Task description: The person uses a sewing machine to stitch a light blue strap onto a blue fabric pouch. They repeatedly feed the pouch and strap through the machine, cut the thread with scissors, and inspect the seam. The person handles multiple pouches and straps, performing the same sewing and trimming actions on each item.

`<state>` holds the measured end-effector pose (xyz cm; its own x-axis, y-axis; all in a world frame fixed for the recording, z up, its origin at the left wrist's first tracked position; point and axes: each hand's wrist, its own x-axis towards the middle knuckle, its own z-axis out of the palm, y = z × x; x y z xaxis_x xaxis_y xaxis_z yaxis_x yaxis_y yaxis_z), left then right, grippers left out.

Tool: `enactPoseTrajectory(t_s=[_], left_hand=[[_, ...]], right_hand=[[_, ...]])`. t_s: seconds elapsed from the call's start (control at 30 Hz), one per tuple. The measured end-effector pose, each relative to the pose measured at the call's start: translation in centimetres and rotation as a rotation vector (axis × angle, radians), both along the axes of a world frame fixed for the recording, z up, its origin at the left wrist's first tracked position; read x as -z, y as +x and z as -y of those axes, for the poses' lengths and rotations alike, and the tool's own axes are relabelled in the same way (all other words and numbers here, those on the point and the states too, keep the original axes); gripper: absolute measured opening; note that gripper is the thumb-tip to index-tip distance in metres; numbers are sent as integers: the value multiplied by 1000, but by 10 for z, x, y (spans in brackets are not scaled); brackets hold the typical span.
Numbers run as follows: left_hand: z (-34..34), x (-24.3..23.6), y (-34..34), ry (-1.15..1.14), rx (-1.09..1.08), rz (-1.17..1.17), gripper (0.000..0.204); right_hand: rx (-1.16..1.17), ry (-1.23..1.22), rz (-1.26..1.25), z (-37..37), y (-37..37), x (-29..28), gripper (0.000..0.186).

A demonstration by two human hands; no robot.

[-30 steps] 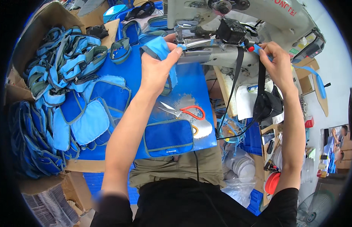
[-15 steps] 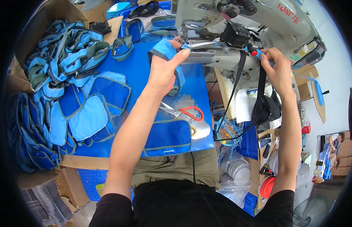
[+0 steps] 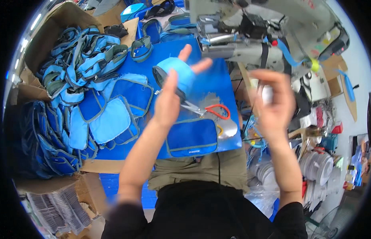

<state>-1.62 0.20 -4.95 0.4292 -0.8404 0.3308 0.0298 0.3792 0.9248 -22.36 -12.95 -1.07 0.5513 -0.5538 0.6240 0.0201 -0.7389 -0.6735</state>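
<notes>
A light blue fabric band with dark grey edging (image 3: 178,71) is held in my left hand (image 3: 171,93), thumb against it and fingertips raised, away from the sewing machine (image 3: 233,47). My right hand (image 3: 271,103) is in the air to the right of the table, its fingers bent and blurred by motion; whether it holds anything is unclear. Scissors with orange handles (image 3: 217,109) lie on the blue tabletop (image 3: 149,63), above a flat dark blue pouch panel (image 3: 191,137) with grey binding.
A cardboard box (image 3: 44,44) holds tangled blue-and-grey bands (image 3: 84,59). Stacked pouch panels (image 3: 50,139) lie at left. Small pouches (image 3: 141,49) sit near the back. White spools (image 3: 317,167) are at the lower right, and a blue strip (image 3: 293,59) hangs by the machine.
Both hands have left the machine: my left hand came down with the band, my right hand dropped lower, off the blue strip. The view has shifted slightly.
</notes>
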Motion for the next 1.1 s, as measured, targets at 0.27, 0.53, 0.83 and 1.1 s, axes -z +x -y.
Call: enactPoseTrajectory(t_s=[0.27,0.53,0.83,1.1], left_hand=[[-48,5,0,54,60,-478,80],[-54,1,-22,108,115,72,75],[-44,-5,-2,-1,11,-280,66],[-50,17,42,-11,124,-754,62]], right_hand=[[-556,786,-263,-68,31,64,16],[-658,990,26,-81,42,56,23],[-691,726,-110,-72,9,62,25],[-506,35,-311,-82,-10,37,20]])
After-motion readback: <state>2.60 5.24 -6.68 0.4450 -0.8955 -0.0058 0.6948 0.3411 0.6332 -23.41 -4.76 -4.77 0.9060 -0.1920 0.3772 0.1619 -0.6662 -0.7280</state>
